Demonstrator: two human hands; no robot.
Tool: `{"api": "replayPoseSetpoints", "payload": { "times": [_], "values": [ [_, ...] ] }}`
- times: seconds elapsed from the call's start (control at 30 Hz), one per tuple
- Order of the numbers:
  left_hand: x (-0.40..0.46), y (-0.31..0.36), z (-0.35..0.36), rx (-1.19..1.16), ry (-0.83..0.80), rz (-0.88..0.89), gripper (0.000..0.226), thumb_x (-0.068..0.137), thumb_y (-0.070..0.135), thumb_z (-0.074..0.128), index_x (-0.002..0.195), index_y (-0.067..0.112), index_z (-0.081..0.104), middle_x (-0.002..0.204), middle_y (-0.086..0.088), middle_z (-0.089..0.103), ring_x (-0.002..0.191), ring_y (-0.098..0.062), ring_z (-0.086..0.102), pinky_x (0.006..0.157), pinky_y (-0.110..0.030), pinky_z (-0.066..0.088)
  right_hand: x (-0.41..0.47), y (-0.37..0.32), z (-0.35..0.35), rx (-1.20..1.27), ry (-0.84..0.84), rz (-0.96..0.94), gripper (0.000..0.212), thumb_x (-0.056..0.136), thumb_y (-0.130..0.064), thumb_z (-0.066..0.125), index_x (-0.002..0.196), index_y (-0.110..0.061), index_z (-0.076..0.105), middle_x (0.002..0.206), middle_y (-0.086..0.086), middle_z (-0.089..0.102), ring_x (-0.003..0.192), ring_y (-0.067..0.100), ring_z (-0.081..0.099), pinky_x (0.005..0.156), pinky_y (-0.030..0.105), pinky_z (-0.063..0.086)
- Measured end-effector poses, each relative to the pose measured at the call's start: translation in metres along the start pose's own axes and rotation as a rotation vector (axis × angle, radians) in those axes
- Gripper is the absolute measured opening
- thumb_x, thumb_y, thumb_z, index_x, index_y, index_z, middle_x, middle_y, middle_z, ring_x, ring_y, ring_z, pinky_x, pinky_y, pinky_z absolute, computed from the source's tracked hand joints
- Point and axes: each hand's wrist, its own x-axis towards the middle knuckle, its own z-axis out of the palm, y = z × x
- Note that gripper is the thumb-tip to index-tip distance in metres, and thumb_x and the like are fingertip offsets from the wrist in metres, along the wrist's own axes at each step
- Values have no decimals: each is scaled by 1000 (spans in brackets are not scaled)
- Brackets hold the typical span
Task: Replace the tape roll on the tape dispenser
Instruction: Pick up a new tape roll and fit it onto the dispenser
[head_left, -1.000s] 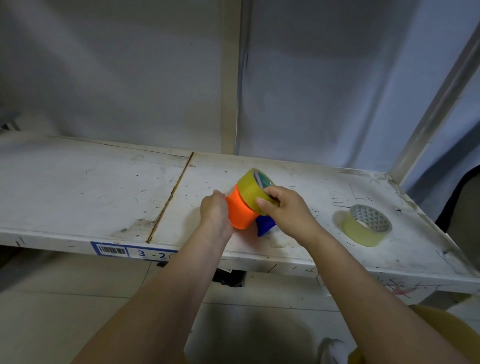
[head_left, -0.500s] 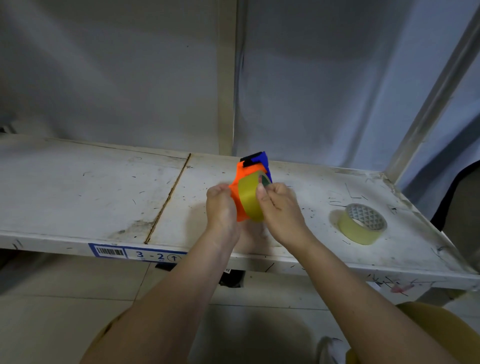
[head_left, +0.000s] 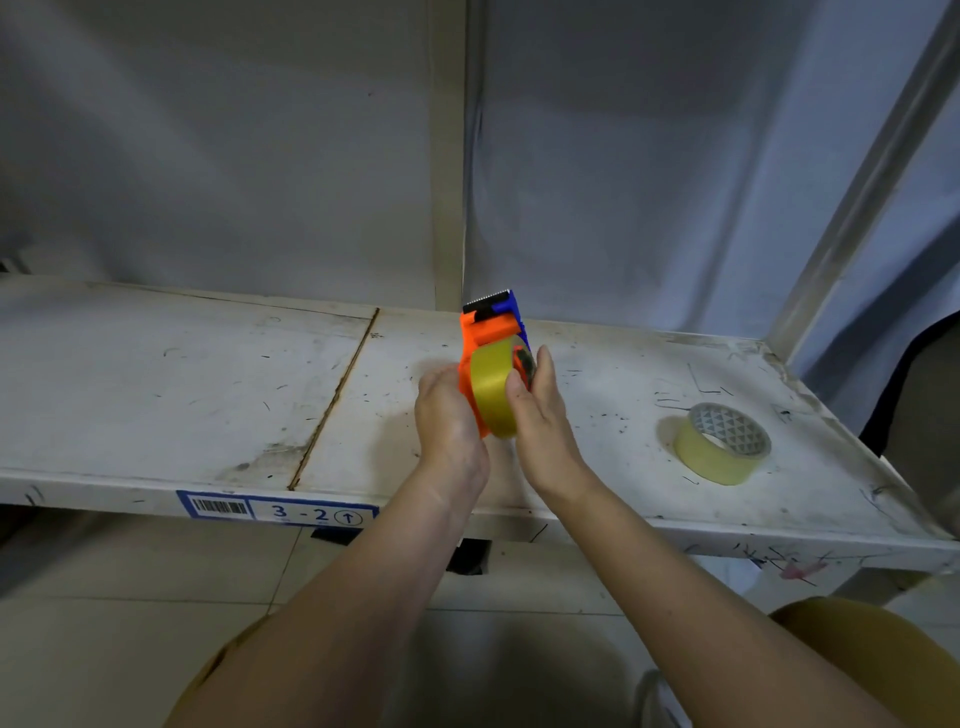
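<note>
Dispenser (head_left: 485, 332) now raised upright, left hand (head_left: 449, 421) gripping its orange side, right hand (head_left: 537, 421) clamping the tape roll (head_left: 493, 392) between them.

The tape dispenser (head_left: 488, 332) looks like smooth orange and blue plastic with a dark toothed edge. Its tape roll (head_left: 492, 392) shines glossy yellow. The spare roll (head_left: 719, 444) is paler, more matt. The white surface (head_left: 182, 379) is painted, scuffed and scratched.
</note>
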Motion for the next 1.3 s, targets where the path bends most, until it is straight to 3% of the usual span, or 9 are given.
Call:
{"api": "replayPoseSetpoints", "payload": {
  "times": [0.1,0.17,0.27,0.37,0.57,0.83,0.97,1.1,1.3],
  "values": [
    [-4,-3,3,-21,-57,-44,46,99,42,33,118,11,61,107,-16,70,102,-29,67,96,-44,51,-2,1,5,71,-4,15,69,82,-63,44,142,-37,23,138,-6,45,128,16,46,106,43,42],
    [-2,-3,3,-4,-69,-9,42,100,44,31,111,16,61,105,-12,69,103,-28,66,100,-46,49,-1,1,3,142,-15,34,54,85,-57,48,134,-41,31,132,-8,48,123,12,48,99,33,45],
    [-3,0,5,67,-67,70,28,102,39,29,89,28,52,92,-3,63,93,-21,63,93,-41,50,-2,-2,-3,290,-64,84,16,95,-38,49,105,-46,41,112,-23,46,106,-1,49,80,17,41],
    [-3,3,4,141,-58,98,28,102,38,31,85,28,50,88,-2,60,85,-18,59,79,-35,49,1,-1,-10,313,-115,108,21,92,-32,54,102,-47,43,115,-17,49,108,3,51,81,20,43],
    [15,5,-16,416,-57,249,35,95,30,49,65,12,50,66,-9,50,63,-21,47,63,-33,41,3,0,-37,-45,-302,179,52,83,-42,66,129,-27,47,121,-6,53,109,9,53,80,19,47],
    [23,3,-22,754,-113,458,47,92,29,53,49,14,44,48,1,38,52,-18,38,58,-36,37,-2,9,-35,-324,18,75,41,80,-55,61,103,-23,68,103,-8,70,97,8,64,85,29,52],
    [21,0,-24,894,-147,601,44,93,30,50,64,-2,57,57,-13,52,58,-26,48,59,-38,42,3,1,-38,-421,17,68,28,84,-48,60,84,-23,73,78,-7,71,74,11,65,61,21,47],
    [22,-7,-24,992,-158,681,44,93,30,50,56,7,51,54,-9,49,57,-21,47,56,-34,36,7,-5,-41,-641,9,-21,27,90,-34,56,83,-16,75,78,1,72,79,18,64,73,34,51],
    [23,-12,-23,1059,-155,710,47,93,29,50,48,20,38,47,3,37,53,-16,39,52,-28,29,4,-7,-38,-897,-41,-111,28,85,-22,44,67,-10,63,64,7,65,70,28,60,62,35,49]
  ]
}}
